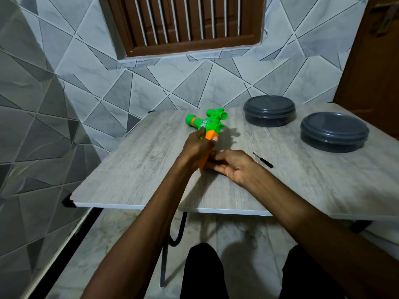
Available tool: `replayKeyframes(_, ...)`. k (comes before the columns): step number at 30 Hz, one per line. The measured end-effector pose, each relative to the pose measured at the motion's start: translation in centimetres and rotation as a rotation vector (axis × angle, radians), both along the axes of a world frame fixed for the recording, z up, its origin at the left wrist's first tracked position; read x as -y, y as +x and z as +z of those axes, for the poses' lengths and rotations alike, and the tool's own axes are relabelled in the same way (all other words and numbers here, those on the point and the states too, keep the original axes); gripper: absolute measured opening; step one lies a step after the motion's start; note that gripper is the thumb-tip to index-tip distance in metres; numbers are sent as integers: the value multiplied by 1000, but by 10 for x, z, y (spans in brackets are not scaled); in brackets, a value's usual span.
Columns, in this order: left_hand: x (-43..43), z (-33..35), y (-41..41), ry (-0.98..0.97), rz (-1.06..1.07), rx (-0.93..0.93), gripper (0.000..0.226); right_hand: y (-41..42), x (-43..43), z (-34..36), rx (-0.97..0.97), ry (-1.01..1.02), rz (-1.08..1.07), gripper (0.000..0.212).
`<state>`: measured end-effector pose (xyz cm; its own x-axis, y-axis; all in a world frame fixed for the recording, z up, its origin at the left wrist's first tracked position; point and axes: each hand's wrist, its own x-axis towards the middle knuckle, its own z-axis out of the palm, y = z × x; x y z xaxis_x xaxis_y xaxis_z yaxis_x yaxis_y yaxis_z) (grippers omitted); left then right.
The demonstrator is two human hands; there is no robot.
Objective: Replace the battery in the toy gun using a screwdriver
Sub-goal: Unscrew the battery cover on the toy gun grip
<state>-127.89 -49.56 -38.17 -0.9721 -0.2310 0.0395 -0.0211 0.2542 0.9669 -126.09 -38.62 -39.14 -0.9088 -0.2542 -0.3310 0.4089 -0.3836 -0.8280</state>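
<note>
The toy gun (207, 123), bright green with an orange grip and an orange ring by the muzzle, sits toward the far middle of the surface (133, 169), its barrel pointing off to about 10 o'clock and the grip slanting back toward the person at 6. The left hand (197, 146) has it by the grip, fingers curled round the orange part just under the green body, with the thumb laid across the top of the grip. The right hand (234, 166) lies low on the surface at 4 o'clock from the gun, its fingers stretched out almost flat and close together, with the tips up against the lower end of the grip; it does not seem to be holding anything. A small dark screwdriver (263, 160) lies loose on the surface at 3 o'clock from that hand, near it but apart, tip pointing to 10 o'clock. Further out, at 1 and 2 o'clock from the gun, stand two round grey lidded tubs (269, 110) (334, 130), well apart from the hands. Behind the surface is a wall of grey angular tiles (71, 67) with a brown slatted shutter (185, 20) at 12 o'clock.
</note>
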Motion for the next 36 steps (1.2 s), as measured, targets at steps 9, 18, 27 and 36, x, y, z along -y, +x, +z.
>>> replayKeyframes(9,3,9,-1,-1,9,40,68,-2,2,-1,-84,42,-43,25)
replayKeyframes(18,-1,10,2,-17,-12,24,68,-1,1,0,-97,73,-90,21)
replayKeyframes(27,-4,11,5,0,-16,19,66,-1,1,0,-110,114,-88,23)
replayKeyframes(36,-3,8,6,49,-3,-4,65,0,2,-3,-130,117,-102,18)
